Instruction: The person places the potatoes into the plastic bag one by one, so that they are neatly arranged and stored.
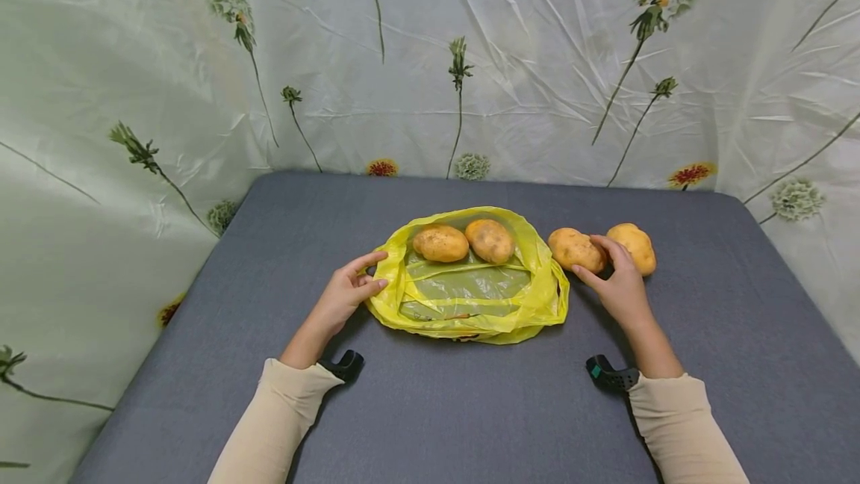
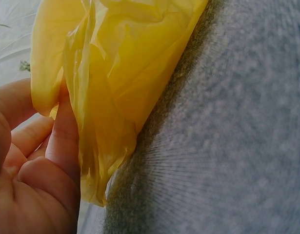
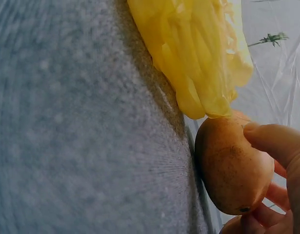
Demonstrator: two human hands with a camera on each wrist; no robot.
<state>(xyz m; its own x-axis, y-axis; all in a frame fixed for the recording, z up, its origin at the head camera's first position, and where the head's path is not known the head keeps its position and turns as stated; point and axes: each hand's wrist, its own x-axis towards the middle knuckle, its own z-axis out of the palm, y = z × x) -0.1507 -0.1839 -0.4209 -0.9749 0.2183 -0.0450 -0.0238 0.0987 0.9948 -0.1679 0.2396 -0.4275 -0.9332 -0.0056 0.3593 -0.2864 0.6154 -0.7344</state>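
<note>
sleeves (image 1: 272, 417) over grey table (image 1: 470, 409), flowered backdrop (image 1: 390, 118), left hand (image 1: 339, 297) in pinch on bag (image 1: 546, 305), right hand (image 1: 622, 293) round potato (image 1: 572, 247)

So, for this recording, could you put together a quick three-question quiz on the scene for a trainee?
1. How many potatoes lie in the yellow bag?

2. True or false: the left hand grips a potato.

3. Where is the right hand?
A) On the bag's far edge
B) At a potato outside the bag
C) Flat on the table

Key:
1. Two, side by side near the far edge.
2. False; its fingers hold the edge of the bag.
3. B; thumb and fingers are on the nearer potato just beside the bag, with another potato farther out.
</note>
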